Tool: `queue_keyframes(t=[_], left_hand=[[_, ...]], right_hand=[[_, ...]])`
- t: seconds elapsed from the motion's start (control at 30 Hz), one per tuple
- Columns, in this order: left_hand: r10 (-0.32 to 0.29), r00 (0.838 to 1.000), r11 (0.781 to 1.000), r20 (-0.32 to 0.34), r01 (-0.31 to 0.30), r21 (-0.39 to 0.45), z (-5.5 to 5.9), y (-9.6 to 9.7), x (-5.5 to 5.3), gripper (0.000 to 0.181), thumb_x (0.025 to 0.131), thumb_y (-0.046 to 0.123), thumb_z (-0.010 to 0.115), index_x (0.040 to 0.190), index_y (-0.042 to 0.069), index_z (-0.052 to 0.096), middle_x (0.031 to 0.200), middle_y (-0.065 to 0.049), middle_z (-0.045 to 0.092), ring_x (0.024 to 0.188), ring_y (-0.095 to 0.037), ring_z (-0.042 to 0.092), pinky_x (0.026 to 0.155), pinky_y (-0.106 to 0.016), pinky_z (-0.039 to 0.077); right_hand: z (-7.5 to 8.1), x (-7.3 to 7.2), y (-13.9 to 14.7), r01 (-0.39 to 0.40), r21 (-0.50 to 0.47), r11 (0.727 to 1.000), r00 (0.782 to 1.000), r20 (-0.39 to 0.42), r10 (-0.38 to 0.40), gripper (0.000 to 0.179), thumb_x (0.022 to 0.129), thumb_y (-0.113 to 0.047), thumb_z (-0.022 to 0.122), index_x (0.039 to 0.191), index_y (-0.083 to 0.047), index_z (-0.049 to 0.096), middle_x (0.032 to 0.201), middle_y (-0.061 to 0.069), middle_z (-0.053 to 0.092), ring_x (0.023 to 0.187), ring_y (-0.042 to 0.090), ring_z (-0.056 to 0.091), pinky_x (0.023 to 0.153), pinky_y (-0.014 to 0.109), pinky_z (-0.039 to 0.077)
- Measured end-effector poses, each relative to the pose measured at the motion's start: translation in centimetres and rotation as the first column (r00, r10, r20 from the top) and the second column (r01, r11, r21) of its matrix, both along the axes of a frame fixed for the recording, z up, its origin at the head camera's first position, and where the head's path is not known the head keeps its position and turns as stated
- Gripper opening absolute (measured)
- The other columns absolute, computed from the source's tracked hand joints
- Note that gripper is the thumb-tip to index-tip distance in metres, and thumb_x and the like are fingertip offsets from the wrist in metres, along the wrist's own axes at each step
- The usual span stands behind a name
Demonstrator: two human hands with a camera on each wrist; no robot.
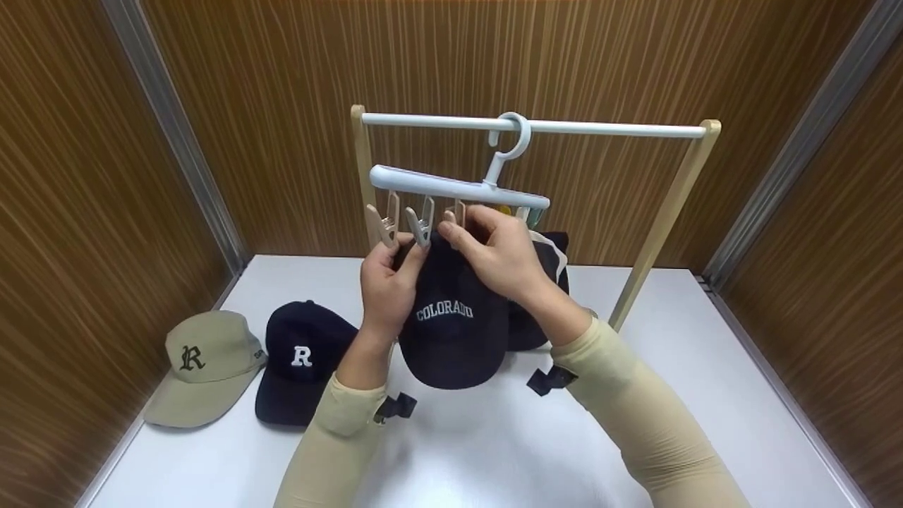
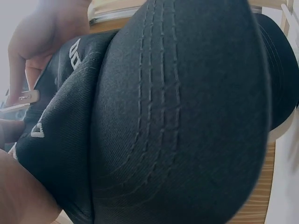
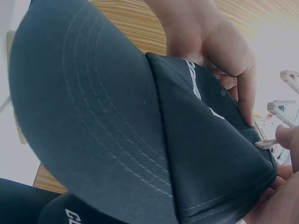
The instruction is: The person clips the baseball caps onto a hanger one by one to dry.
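A dark baseball cap (image 1: 455, 346) with "COLORADO" lettering hangs brim down below a pale blue clip hanger (image 1: 437, 185). My left hand (image 1: 389, 289) pinches the cap's upper left edge between thumb and fingers. At the cap's top, my right hand (image 1: 504, 254) pinches a pinkish clip (image 1: 455, 214). The right wrist view shows this clip (image 3: 265, 144) on the cap's edge, thumb against it. To its left hang a grey clip (image 1: 420, 224) and another pinkish clip (image 1: 384, 222), both close to my left fingers. Brim and crown fill most of the left wrist view.
The hanger hooks over the white bar (image 1: 600, 128) of a wooden-legged rack. Another dark cap (image 1: 525, 328) hangs behind my right hand. On the white table (image 1: 465, 444), a beige cap (image 1: 204, 360) and a navy cap (image 1: 303, 360) lie at the left. Wood-grain panels enclose the table.
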State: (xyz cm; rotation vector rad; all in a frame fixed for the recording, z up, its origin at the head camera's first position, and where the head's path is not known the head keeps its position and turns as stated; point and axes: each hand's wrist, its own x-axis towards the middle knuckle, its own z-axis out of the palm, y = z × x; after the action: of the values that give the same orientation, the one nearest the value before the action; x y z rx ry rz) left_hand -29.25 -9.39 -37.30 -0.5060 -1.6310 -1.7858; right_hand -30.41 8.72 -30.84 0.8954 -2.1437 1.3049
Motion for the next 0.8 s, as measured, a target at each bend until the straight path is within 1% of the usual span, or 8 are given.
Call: queue_keyframes(t=[0.1, 0.27, 0.47, 0.67, 0.8], left_hand=[[0.017, 1.000, 1.000, -0.016, -0.018, -0.021, -0.1, 0.0, -0.1, 0.011, 0.104, 0.003, 0.075, 0.108, -0.008, 0.076, 0.097, -0.006, 0.075, 0.088, -0.015, 0.066, 0.081, -0.028, 0.054], [0.037, 0.999, 0.998, -0.039, -0.039, -0.049, -0.4, -0.2, -0.2, 0.012, 0.103, 0.001, 0.076, 0.111, -0.008, 0.076, 0.101, -0.011, 0.076, 0.091, -0.015, 0.069, 0.083, -0.028, 0.056], [0.051, 0.998, 0.995, -0.037, -0.054, -0.089, -0.7, -0.4, -0.2, 0.016, 0.104, 0.004, 0.076, 0.118, -0.005, 0.075, 0.109, -0.013, 0.078, 0.098, -0.021, 0.074, 0.087, -0.031, 0.059], [0.063, 0.998, 0.990, -0.029, -0.066, -0.122, -1.4, -0.9, -0.1, 0.021, 0.106, 0.008, 0.074, 0.124, -0.002, 0.073, 0.116, -0.012, 0.076, 0.106, -0.025, 0.072, 0.094, -0.034, 0.058], [0.059, 0.998, 0.987, -0.032, -0.063, -0.148, -1.9, -1.3, -0.2, 0.025, 0.106, 0.011, 0.075, 0.128, -0.001, 0.071, 0.124, -0.010, 0.072, 0.116, -0.024, 0.070, 0.101, -0.038, 0.057]], right_hand=[[-0.4, 0.1, 0.1, 0.009, 0.007, 1.000, 1.000, 0.002, -0.009, 0.021, 0.107, -0.027, 0.079, 0.109, -0.006, 0.080, 0.090, -0.001, 0.073, 0.077, 0.013, 0.062, 0.070, 0.028, 0.048], [-1.2, 0.1, 0.3, 0.033, 0.023, 0.999, 0.999, -0.021, -0.033, 0.026, 0.106, -0.027, 0.079, 0.118, -0.004, 0.080, 0.103, 0.004, 0.078, 0.088, 0.016, 0.068, 0.079, 0.033, 0.053], [-2.7, -0.1, 0.8, 0.046, 0.020, 0.999, 0.997, -0.062, -0.045, 0.030, 0.106, -0.025, 0.079, 0.126, -0.002, 0.078, 0.118, 0.009, 0.079, 0.105, 0.020, 0.073, 0.092, 0.042, 0.057], [-4.0, -0.1, 1.3, 0.034, 0.017, 0.999, 0.994, -0.103, -0.032, 0.034, 0.107, -0.024, 0.079, 0.132, -0.001, 0.075, 0.122, 0.010, 0.077, 0.110, 0.024, 0.072, 0.095, 0.046, 0.056], [-4.7, -0.2, 1.5, 0.064, 0.035, 0.997, 0.987, -0.149, -0.059, 0.036, 0.106, -0.026, 0.079, 0.132, -0.001, 0.074, 0.123, 0.011, 0.077, 0.111, 0.026, 0.070, 0.099, 0.049, 0.053]])
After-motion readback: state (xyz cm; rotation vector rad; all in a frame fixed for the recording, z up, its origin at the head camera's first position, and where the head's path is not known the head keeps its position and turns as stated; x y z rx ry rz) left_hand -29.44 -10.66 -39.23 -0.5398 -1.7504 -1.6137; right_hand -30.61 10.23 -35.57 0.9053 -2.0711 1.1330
